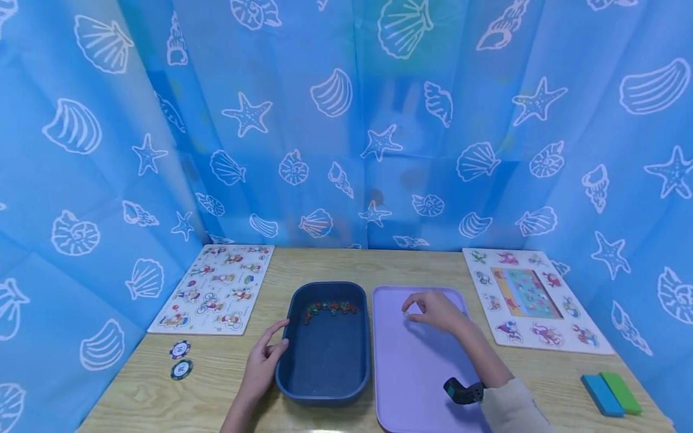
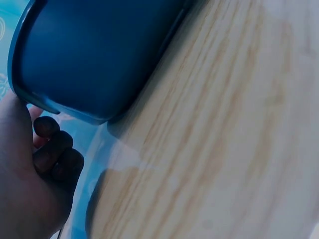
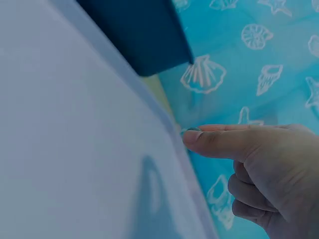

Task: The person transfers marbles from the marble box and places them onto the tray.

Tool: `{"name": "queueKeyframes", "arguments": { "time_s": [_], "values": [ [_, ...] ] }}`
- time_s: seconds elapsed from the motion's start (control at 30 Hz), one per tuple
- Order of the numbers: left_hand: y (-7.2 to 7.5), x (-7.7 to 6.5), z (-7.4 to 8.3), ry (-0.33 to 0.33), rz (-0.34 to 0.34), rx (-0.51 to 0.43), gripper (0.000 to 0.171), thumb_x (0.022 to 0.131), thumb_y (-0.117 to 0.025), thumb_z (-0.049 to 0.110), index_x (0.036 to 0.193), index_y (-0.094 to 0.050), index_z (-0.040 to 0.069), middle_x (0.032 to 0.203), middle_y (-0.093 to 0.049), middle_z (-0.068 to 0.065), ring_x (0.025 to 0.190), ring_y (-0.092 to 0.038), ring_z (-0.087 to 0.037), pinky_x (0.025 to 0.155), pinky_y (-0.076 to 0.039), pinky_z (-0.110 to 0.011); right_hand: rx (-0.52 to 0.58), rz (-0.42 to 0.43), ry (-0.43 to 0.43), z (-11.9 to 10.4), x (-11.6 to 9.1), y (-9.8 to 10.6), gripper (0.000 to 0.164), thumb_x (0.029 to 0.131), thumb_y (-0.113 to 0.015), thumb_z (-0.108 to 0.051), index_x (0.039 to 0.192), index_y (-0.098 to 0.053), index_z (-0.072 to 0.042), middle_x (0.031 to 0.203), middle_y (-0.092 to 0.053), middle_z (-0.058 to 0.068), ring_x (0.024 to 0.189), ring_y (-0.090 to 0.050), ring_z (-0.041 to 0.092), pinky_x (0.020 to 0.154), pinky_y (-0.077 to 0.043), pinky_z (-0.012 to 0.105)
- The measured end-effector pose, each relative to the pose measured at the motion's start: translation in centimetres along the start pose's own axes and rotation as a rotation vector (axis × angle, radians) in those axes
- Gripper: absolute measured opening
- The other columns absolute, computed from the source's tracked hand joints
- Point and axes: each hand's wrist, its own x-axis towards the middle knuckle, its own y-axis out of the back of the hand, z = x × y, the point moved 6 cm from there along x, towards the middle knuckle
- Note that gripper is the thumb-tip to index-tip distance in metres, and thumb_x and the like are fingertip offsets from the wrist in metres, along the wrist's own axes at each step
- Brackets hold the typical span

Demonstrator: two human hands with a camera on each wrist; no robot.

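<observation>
My right hand (image 1: pixel 438 310) pinches a small, pale greenish bead or marble (image 1: pixel 405 314) between thumb and forefinger, above the lilac tray (image 1: pixel 397 373). In the right wrist view only a dark sliver of the marble (image 3: pixel 193 129) shows at the fingertips, the other fingers being curled into the palm. At the left side of the dark blue bin (image 1: pixel 325 361), my left hand (image 1: pixel 262 364) holds the rim. The left wrist view shows its lower fingers (image 2: pixel 57 149) curled below the bin's edge. Several small orange and green marbles (image 1: pixel 330 308) lie along the bin's far end.
A picture puzzle board (image 1: pixel 216 282) lies at the left, above two poker chips (image 1: pixel 181 369). Another puzzle board (image 1: pixel 520 294) is at the right, with a blue block (image 1: pixel 602 395) and a green block (image 1: pixel 620 392) nearer me. A shell-patterned blue curtain (image 1: pixel 346 132) surrounds the wooden table.
</observation>
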Motion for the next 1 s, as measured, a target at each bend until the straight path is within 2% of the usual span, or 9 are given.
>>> {"name": "queueKeyframes", "arguments": {
  "time_s": [0.37, 0.63, 0.8, 1.0],
  "values": [
    [0.0, 0.1, -0.4, 0.021, 0.013, -0.015, 0.036, 0.09, -0.051, 0.015, 0.123, -0.049, 0.028, 0.05, -0.033, 0.003, 0.041, -0.034, -0.009, 0.043, -0.031, -0.022, 0.009, -0.036, -0.098, 2.8, -1.1, -1.5, 0.015, 0.076, -0.07, -0.019, 0.09, -0.068, -0.019, 0.052, -0.037, -0.008, 0.047, -0.033, 0.006, 0.046, -0.03, 0.021],
    [-0.1, 0.0, 0.3, 0.06, -0.025, -0.042, 0.036, 0.091, -0.05, 0.015, 0.126, -0.048, 0.024, 0.051, -0.036, 0.002, 0.042, -0.037, -0.01, 0.044, -0.033, -0.022, -0.016, -0.005, -0.09, 3.2, -1.3, -1.5, 0.022, 0.078, -0.068, -0.018, 0.1, -0.067, -0.017, 0.051, -0.036, -0.008, 0.045, -0.032, 0.005, 0.044, -0.029, 0.021],
    [-0.1, -0.6, 1.8, 0.041, -0.027, -0.036, 0.036, 0.091, -0.05, 0.009, 0.126, -0.048, 0.018, 0.05, -0.033, 0.003, 0.042, -0.035, -0.008, 0.044, -0.032, -0.021, 0.012, 0.044, -0.04, 1.8, -0.6, -1.0, 0.025, 0.081, -0.066, -0.022, 0.105, -0.066, -0.016, 0.05, -0.034, -0.009, 0.044, -0.028, 0.004, 0.043, -0.028, 0.02],
    [-0.1, -0.9, 2.3, 0.046, -0.009, -0.009, 0.036, 0.091, -0.049, 0.01, 0.126, -0.048, 0.017, 0.051, -0.033, 0.003, 0.042, -0.034, -0.007, 0.044, -0.03, -0.02, 0.061, 0.073, 0.034, -3.1, 2.0, 0.2, 0.022, 0.083, -0.063, -0.027, 0.103, -0.067, -0.018, 0.051, -0.031, -0.007, 0.044, -0.028, 0.007, 0.044, -0.028, 0.022]
  ]
}}
